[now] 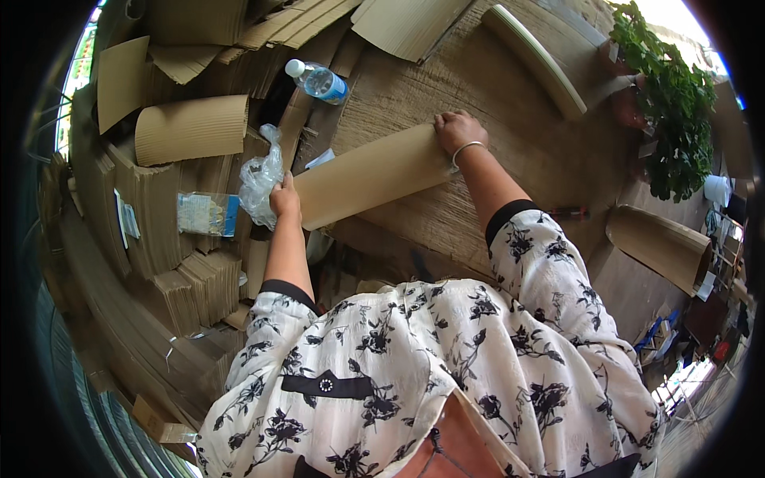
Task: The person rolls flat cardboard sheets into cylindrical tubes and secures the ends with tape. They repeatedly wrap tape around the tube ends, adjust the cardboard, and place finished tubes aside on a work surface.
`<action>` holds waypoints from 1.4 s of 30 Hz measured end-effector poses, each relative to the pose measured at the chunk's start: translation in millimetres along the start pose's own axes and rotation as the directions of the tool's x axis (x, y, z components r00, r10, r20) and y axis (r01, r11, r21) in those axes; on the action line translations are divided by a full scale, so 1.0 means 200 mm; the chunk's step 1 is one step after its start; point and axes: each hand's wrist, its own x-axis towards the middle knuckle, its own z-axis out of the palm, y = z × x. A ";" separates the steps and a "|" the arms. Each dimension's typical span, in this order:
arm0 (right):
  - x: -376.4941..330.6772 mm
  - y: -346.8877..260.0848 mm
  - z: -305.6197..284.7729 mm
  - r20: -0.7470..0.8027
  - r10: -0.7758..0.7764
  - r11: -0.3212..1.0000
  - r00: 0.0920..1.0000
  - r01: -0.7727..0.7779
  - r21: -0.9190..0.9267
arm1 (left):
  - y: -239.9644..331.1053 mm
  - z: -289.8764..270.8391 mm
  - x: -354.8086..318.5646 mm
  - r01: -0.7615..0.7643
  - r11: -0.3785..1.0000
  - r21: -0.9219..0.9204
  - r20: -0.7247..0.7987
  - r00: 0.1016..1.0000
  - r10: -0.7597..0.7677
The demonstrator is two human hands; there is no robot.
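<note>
A long, slightly curved sheet of brown cardboard [374,175] lies slantwise over the wooden table [414,92]. My left hand [286,199] grips its left end, thumb along the edge, with the other fingers partly hidden. At the sheet's far right corner, my right hand [460,131] is closed over the edge, fingers curled. A crumpled clear plastic bag [261,179] sits just beside my left hand. Beyond the sheet, a clear plastic bottle [319,82] with a white cap and blue label lies on its side.
Stacked cardboard pieces [143,207] crowd the left side. A curved cardboard piece [191,129] rests on them, near a flat printed packet [207,213]. Another curved strip [534,60] lies at the far right of the table. Leafy potted plants [669,111] stand at right, above a bent cardboard piece [660,245].
</note>
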 end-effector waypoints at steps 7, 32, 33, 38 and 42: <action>-0.17 0.16 0.14 -0.504 -0.328 0.935 0.799 0.349 -0.056 | -0.13 0.01 -0.33 -0.166 0.953 -0.253 -0.045 0.986 0.159; 0.32 0.10 -0.06 -0.065 -0.143 0.988 0.988 0.138 -0.072 | -0.12 -0.08 -0.39 -0.588 0.737 -0.334 -0.168 0.806 0.567; 0.36 0.17 -0.06 -0.082 -0.153 0.988 0.985 0.154 0.000 | -0.06 -0.11 -0.42 -0.455 0.727 -0.515 -0.088 0.871 0.483; 0.45 0.67 -0.05 -0.103 0.039 0.874 0.994 0.016 0.486 | 0.48 -0.41 -0.78 -0.838 0.428 -0.338 -0.102 0.485 0.869; 0.34 0.78 0.05 0.193 0.233 0.252 0.953 -0.251 0.935 | 0.69 -0.43 -0.95 -0.938 0.184 -0.292 -0.174 0.241 0.955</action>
